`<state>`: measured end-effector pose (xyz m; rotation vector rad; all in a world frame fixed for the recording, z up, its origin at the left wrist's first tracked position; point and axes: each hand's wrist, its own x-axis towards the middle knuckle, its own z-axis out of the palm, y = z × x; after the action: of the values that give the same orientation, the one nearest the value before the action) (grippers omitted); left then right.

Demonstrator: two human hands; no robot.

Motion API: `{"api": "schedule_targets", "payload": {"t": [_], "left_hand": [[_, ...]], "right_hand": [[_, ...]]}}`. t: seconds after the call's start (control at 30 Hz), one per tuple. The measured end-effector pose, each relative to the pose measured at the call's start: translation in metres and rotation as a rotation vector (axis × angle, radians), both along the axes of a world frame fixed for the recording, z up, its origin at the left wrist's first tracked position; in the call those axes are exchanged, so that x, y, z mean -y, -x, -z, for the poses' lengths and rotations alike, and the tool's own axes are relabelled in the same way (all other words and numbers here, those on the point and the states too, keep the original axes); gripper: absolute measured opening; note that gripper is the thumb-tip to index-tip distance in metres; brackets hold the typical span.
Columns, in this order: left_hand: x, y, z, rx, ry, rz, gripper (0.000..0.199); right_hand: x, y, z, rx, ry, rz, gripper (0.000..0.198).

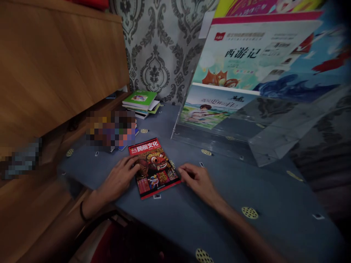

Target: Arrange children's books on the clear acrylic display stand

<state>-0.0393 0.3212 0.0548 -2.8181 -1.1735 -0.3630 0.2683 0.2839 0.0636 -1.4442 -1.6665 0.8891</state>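
A red and black book [156, 166] with masks on its cover lies closed and at a slant on the table. Over its left edge rests my left hand [122, 177], fingers stretched onto the cover and thumb apart from them. My right hand [197, 179] is beside the book's right edge, its fingers curled in toward the thumb. Nothing shows between those fingers, and whether the fingertips touch the book's edge I cannot tell. A dark band circles my left wrist.
The table [219, 223] has a blue-grey patterned cover. A clear stand [270, 146] holds upright books [241, 54] at the right. Stacked books [141, 98] lie by the wall, with a blurred-out pile [112, 129] nearer. A wooden cabinet [63, 62] borders the left side.
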Motion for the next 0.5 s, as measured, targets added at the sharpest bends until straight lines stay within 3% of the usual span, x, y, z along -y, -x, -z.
{"api": "schedule_targets", "payload": {"t": [0.1,0.23,0.37,0.5], "left_hand": [[-0.003,0.002,0.006,0.049,-0.015,-0.109,0.034],[-0.014,0.004,0.016,0.096,-0.009,-0.198,0.030],[-0.021,0.006,0.024,0.094,-0.030,-0.197,0.041],[-0.021,0.009,0.028,0.147,-0.059,-0.171,0.048]], "right_hand": [[-0.016,0.032,-0.006,0.058,-0.148,-0.141,0.024],[-0.046,0.082,-0.003,0.154,-0.306,-0.389,0.037],[-0.076,0.116,0.006,0.288,-0.366,-0.461,0.047],[-0.094,0.129,0.008,0.367,-0.361,-0.517,0.051]]}}
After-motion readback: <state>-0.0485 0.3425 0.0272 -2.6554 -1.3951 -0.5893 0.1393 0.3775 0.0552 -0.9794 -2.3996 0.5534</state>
